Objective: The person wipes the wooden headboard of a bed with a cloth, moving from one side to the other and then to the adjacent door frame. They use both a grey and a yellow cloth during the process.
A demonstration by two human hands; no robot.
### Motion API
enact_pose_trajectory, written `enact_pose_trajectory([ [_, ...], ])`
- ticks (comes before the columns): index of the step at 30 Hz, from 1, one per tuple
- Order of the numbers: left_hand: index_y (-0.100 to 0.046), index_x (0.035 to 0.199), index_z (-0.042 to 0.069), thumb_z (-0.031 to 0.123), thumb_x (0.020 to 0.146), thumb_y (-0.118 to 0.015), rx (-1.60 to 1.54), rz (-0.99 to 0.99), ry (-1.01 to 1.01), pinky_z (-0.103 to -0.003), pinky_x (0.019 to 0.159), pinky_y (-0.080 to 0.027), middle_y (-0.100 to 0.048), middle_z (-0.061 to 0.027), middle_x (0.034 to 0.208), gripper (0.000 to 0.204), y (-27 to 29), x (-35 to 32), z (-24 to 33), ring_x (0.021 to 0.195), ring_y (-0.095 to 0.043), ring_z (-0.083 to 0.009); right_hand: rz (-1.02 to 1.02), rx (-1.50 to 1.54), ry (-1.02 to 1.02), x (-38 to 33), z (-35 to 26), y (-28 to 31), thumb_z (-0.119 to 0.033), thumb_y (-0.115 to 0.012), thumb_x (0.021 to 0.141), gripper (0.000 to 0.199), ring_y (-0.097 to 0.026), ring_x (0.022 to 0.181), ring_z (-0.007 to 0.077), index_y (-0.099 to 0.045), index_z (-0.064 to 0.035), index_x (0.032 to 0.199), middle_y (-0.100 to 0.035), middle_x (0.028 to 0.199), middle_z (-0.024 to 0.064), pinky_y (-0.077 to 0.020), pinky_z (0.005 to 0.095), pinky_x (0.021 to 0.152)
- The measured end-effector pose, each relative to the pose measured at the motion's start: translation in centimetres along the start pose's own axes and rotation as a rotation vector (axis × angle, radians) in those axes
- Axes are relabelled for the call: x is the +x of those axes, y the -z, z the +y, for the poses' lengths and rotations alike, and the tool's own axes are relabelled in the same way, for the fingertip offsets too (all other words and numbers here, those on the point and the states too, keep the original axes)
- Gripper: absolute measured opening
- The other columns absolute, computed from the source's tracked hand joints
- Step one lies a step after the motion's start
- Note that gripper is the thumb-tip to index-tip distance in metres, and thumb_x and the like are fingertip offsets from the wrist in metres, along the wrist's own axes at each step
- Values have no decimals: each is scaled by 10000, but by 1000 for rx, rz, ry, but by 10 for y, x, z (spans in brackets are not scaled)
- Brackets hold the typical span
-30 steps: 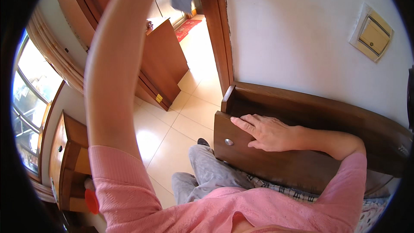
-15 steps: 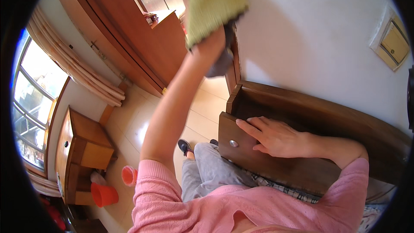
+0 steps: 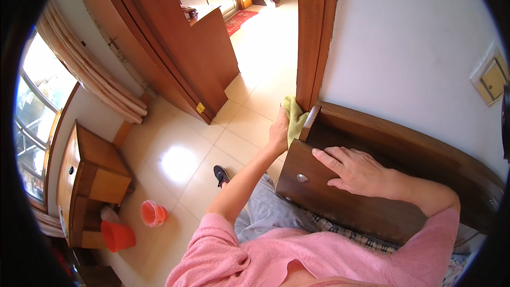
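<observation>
My left hand is closed on a yellow-green cloth, which is bunched up. Hand and cloth are at the left end of a dark wooden headboard-like piece, low beside the door frame. Part of the cloth touches the end board. My right hand lies over the top edge of the front panel, fingers stretched out and holding nothing. A round metal knob is on the panel to its left. The left fingertips are partly hidden by the cloth.
Right of the doorway stands a wooden door frame. A wooden desk is at the left, with a red bucket and a smaller red basket on the tiled floor. A switch box is on the wall.
My left hand has come down from high up in front of the doorway, bringing the cloth, spread out before, to the headboard's end. My right hand stays on the panel.
</observation>
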State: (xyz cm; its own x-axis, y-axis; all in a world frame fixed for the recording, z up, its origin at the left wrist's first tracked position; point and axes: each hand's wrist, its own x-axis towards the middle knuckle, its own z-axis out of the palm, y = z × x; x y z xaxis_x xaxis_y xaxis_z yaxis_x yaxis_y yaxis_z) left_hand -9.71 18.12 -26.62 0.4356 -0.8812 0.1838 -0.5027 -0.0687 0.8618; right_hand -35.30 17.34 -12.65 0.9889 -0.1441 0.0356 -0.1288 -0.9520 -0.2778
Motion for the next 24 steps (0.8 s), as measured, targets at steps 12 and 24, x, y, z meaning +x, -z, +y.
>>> enact_pose_trajectory([
  [12,-460,1268,26,131,854,-686,-334,194,-328,-475,860,-462,-495,-208,1094,483,13,40,59,1025,-533,-419,14,-89,-27,3,-5,-1,-252,-764,834,859,-590,1037,318,-300,-140,1548,-520,1235,137,-532,420,892],
  [24,-447,1262,76,363,959,-621,-59,66,-25,-508,849,-469,-599,-250,1139,452,-20,-8,-34,1031,-573,-496,19,-59,-20,3,-2,-2,-231,-777,819,879,-592,1035,321,-296,-131,1547,-521,1220,133,-545,429,876],
])
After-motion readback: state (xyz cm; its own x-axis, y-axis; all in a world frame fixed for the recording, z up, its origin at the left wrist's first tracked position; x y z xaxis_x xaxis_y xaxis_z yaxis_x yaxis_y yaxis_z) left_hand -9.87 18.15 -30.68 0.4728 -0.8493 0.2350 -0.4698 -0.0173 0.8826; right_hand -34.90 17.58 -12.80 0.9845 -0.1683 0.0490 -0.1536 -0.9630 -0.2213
